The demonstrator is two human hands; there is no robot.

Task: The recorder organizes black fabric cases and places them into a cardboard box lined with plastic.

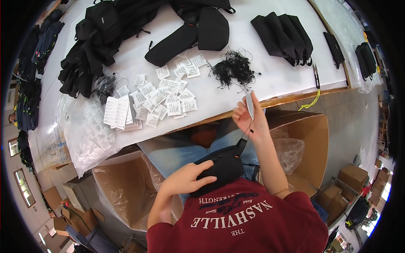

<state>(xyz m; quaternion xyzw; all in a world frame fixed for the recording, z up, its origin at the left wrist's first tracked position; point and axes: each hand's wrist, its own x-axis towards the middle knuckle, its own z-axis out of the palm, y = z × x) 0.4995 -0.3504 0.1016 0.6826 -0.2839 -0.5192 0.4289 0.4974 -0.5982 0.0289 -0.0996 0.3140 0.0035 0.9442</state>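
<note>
A small black pouch (223, 170) rests in my lap against the shirt. My left hand (190, 178) grips its left side, thumb and fingers apart over the fabric. Raised near the table edge, my right hand (251, 116) pinches a pale hang tag (249, 105), seen nearly edge-on. A thin black cord runs from the tag down to the loop strap (241, 146) at the pouch's upper right end. Just beyond the right hand lies a tangled heap of black tag cords (233, 69).
Small white printed labels (158, 97) are scattered left of centre, beside a stack of white tags (119, 111). Black bags (101, 25) pile at the far left; folded black pouches (282, 36) and snips (316, 76) lie right. Cardboard boxes (310, 147) flank my legs.
</note>
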